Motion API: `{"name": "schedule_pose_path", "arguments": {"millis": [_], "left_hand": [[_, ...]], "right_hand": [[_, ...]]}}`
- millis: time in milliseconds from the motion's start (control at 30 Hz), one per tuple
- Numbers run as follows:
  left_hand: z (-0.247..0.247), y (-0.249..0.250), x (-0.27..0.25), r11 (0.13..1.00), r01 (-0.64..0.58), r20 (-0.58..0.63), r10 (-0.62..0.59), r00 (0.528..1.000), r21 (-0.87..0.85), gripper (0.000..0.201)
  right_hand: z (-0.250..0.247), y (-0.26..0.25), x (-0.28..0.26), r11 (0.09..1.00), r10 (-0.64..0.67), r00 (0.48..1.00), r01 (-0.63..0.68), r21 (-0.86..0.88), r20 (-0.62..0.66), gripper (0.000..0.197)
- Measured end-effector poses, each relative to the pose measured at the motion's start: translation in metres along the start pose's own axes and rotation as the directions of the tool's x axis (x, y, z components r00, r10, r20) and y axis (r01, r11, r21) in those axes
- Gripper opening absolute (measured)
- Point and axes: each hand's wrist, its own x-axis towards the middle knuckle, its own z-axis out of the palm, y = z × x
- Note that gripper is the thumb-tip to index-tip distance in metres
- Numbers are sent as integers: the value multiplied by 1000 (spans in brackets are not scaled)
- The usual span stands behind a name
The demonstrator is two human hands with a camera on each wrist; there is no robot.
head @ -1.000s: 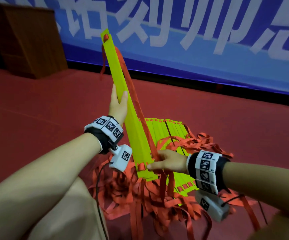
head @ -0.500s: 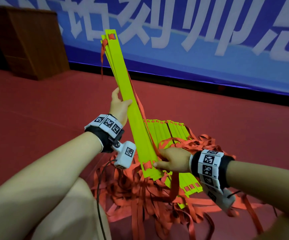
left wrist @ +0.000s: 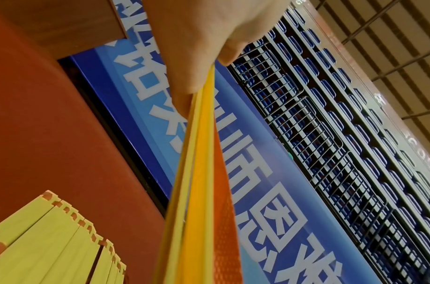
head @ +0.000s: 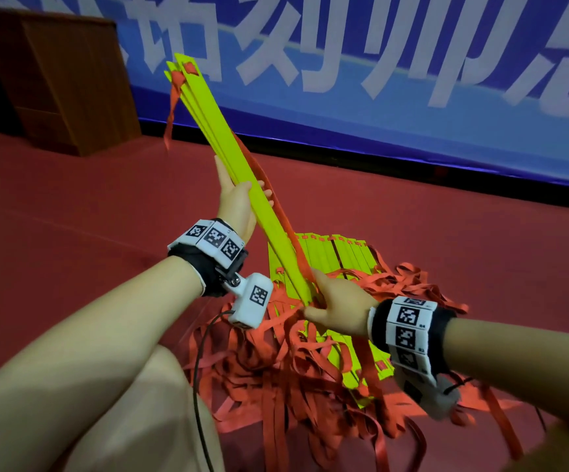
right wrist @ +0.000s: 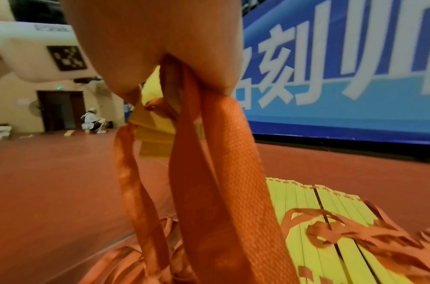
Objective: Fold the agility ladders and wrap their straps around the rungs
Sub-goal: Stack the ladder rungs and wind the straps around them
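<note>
Yellow rungs [head: 238,185] are gathered in one flat bundle that stands tilted above the floor [head: 71,206], its top end leaning to the far left. The left hand [head: 237,202] grasps the bundle near its middle, thumb on the near face and fingers behind it. The right hand [head: 339,306] grips the low end of the bundle together with red straps [right wrist: 209,173]; in the right wrist view the straps come out from between its fingers and hang down. One strap runs along the right edge of the bundle, and a short piece hangs free from the top end. Below the hands, a pile [head: 330,257] of more yellow rungs lies flat on the floor, with many loose red straps tangled around it and over it. A blue banner [head: 412,97] stands behind, and a wooden cabinet [head: 54,80] is at far left.
</note>
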Motion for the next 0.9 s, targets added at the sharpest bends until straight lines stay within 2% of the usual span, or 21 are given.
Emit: {"name": "schedule_pose_path", "arguments": {"millis": [133,233,300,400,467,533,633,733,800,900], "left_hand": [[-1,3,-2,989,-55,56,48,997,134,64],[-3,6,-4,954,-163,157,126,980,251,67],[-5,6,-4,945,-190,185,143,972,266,73],[-10,5,-2,927,-216,197,160,967,308,81],[-12,8,-7,909,-220,201,156,967,354,83],[-13,10,-9,889,-236,203,166,965,392,84],[-15,10,-9,882,-234,199,164,966,408,84],[-16,10,-8,874,-191,175,124,977,448,86],[-22,7,-4,854,-177,162,110,981,490,88],[-32,3,6,784,-183,137,126,983,593,89]], "right_hand": [[-2,-2,-3,996,-38,993,29,85,112,51],[-2,-7,-6,988,-116,984,101,113,133,35],[-2,-8,-9,983,-135,985,121,136,105,8],[-5,-5,-10,987,-132,988,123,106,83,28],[-7,-1,-10,993,-101,991,96,62,85,24],[-8,4,-10,996,-87,993,86,8,85,31],[-12,7,-9,995,-94,992,96,-23,85,27],[-14,7,-7,991,-52,987,32,129,154,11],[-15,10,-4,949,5,974,-76,306,227,27],[-18,16,1,865,39,960,-170,473,276,24]]}}
